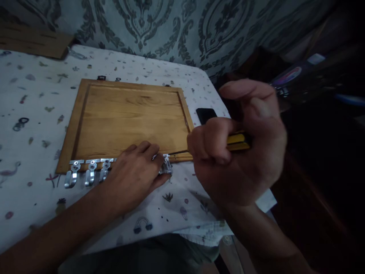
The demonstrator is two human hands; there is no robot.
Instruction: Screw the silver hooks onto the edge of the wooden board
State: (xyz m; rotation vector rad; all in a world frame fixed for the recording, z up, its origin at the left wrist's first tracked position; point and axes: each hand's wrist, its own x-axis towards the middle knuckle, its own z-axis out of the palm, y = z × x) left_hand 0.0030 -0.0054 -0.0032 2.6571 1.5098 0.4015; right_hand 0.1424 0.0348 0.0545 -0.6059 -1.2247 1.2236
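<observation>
Three hooks (pixel 91 167) seemingly fastened along wooden panel (pixel 131 121) edge — end hook (pixel 167 166) apparently unfinished, pinched in left hand's (pixel 138 167) grip; right hand's (pixel 242 167) grip clenched round screwdriver (pixel 238 141).

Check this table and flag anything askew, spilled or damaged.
Nothing stands out: the visible silver metal hooks line up along the near edge of the brown wooden panel, and no spill shows on the white patterned tablecloth.

hands (pixel 138 169): 2 | screwdriver (pixel 238 141): 1 | wooden panel (pixel 131 121): 1 | visible hooks (pixel 91 173): 4
</observation>
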